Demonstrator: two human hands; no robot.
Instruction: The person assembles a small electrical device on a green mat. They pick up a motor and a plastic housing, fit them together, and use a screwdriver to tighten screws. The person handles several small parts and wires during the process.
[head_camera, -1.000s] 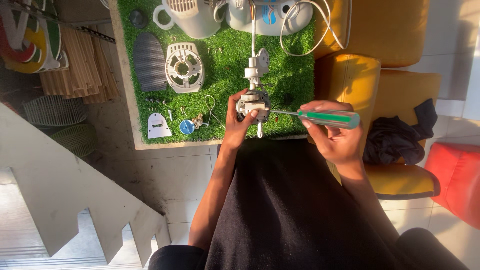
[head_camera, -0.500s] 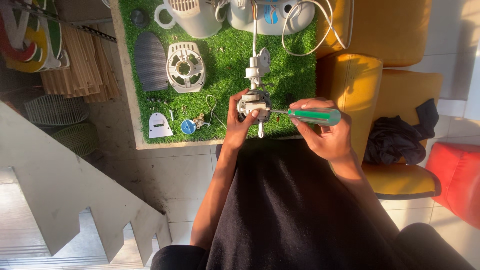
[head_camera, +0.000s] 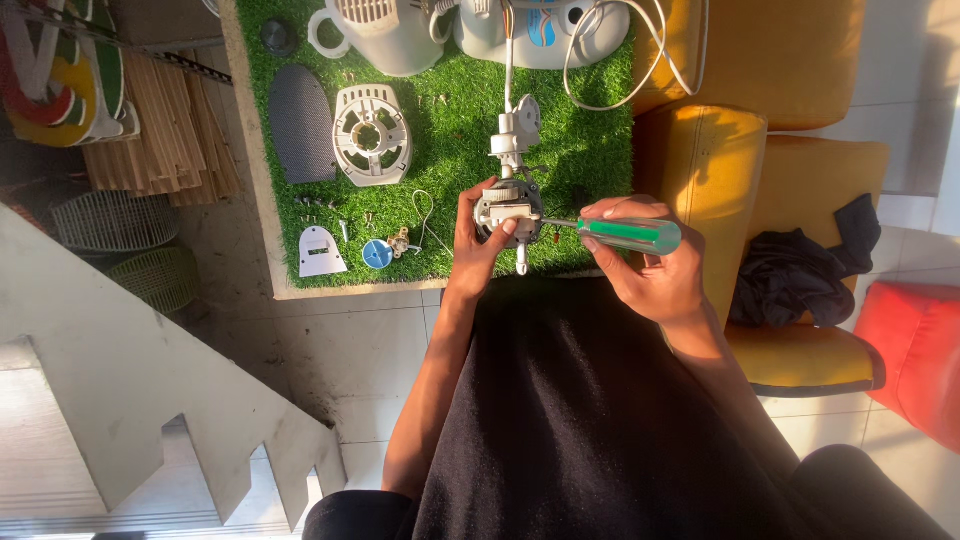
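My left hand (head_camera: 478, 240) grips a small grey fan motor (head_camera: 508, 208) at the near edge of a green turf mat (head_camera: 450, 140). A white shaft and neck piece (head_camera: 512, 135) rise from the motor toward the far side. My right hand (head_camera: 650, 260) holds a green-handled screwdriver (head_camera: 628, 235) level, its metal tip touching the motor's right side. My black-clothed lap fills the lower frame.
On the mat lie a white round-holed cover (head_camera: 372, 135), a dark grey oval panel (head_camera: 298, 125), a small white plate (head_camera: 321, 252), a blue round part (head_camera: 377, 254), loose screws and white fan housings (head_camera: 470, 30). A yellow armchair (head_camera: 760, 150) stands right, with black cloth (head_camera: 800, 270).
My right hand and the screwdriver have shifted slightly left, closer to the motor. My left hand keeps its grip on the motor.
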